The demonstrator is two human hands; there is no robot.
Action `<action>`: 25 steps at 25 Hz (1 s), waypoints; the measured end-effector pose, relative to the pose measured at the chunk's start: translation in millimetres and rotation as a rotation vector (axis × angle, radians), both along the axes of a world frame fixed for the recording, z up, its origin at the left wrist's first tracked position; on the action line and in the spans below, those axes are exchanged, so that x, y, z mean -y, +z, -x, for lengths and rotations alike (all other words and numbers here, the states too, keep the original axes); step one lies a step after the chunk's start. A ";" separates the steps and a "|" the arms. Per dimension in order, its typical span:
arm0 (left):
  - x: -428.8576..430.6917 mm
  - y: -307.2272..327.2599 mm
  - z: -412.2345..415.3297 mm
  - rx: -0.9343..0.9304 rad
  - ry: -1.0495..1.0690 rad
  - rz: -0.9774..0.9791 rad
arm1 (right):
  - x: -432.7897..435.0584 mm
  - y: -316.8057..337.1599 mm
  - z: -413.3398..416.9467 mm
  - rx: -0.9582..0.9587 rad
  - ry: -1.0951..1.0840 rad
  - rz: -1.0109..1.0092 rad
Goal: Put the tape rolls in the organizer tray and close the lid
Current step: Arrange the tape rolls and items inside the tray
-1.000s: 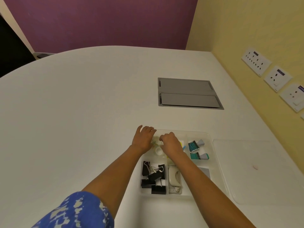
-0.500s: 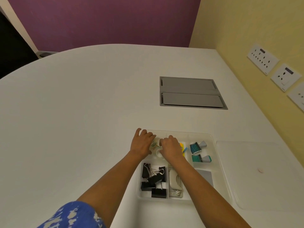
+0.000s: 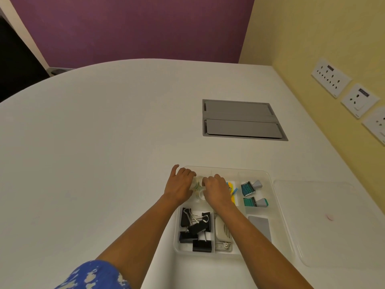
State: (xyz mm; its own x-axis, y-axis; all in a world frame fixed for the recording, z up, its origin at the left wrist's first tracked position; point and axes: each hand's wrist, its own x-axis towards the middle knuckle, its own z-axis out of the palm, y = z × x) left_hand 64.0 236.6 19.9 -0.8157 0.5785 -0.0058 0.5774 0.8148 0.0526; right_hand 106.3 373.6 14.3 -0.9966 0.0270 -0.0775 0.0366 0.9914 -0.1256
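Observation:
A clear plastic organizer tray lies on the white table. In its far left compartment sit small clear tape rolls, mostly hidden between my hands. My left hand curls around them from the left and my right hand presses on them from the right. The clear lid lies flat on the table to the right of the tray, apart from it.
Other compartments hold black binder clips, a white stapler, two teal stamps, coloured tabs and a grey pad. A grey cable hatch is set into the table behind. Wall sockets line the yellow wall at right.
Both hands stay on the tape rolls in the far left compartment and have drawn slightly closer together. The camera view has shifted a little.

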 end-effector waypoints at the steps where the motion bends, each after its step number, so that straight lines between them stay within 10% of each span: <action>1: 1.0 0.3 -1.7 0.008 0.008 -0.034 | -0.1 1.1 -0.4 -0.011 -0.002 0.011; 10: 7.0 13.1 -8.4 0.045 0.082 -0.134 | -5.5 14.3 -3.6 -0.133 -0.067 0.108; 25: -9.6 16.7 -8.2 0.113 0.005 0.276 | -19.6 33.3 -10.7 -0.249 -0.193 0.222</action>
State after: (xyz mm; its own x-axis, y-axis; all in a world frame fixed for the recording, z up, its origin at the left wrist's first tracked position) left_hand 72.2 246.2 36.5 -0.8039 0.5381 -0.2535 0.5762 0.8102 -0.1075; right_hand 117.1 393.2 47.5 -0.9639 0.2258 0.1412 0.1613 0.9169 -0.3651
